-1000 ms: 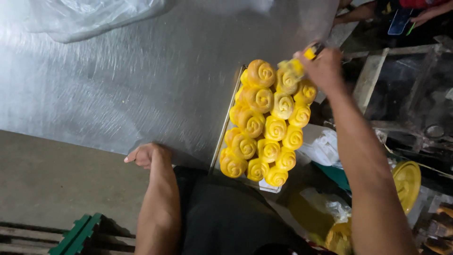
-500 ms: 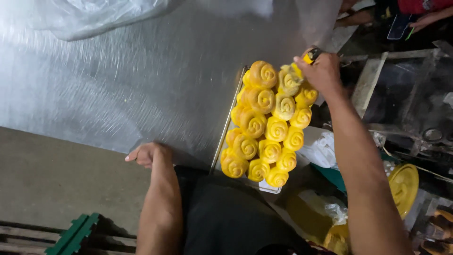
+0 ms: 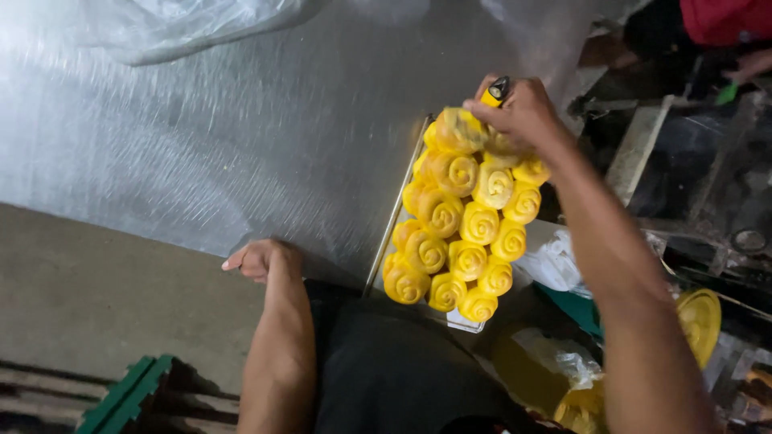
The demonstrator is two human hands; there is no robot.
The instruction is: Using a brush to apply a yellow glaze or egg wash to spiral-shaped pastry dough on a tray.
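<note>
A cluster of several yellow spiral-shaped buns (image 3: 462,217) lies on a metal tray (image 3: 392,219) at the right edge of a plastic-covered table (image 3: 201,137). My right hand (image 3: 523,112) is over the far end of the cluster, closed around a small yellow tool with a black tip (image 3: 496,88), and rests against the top buns. My left hand (image 3: 259,259) sits on the table's near edge with fingers loosely curled, holding nothing.
Clear plastic sheeting (image 3: 193,24) is bunched at the far side of the table. A yellow lid (image 3: 698,317) and plastic bags (image 3: 555,261) lie to the right. A green crate (image 3: 121,394) stands at the lower left. Another person's hand (image 3: 752,60) shows at top right.
My right hand has come down and slightly left onto the top buns with the yellow tool. My left hand has stayed on the table edge.
</note>
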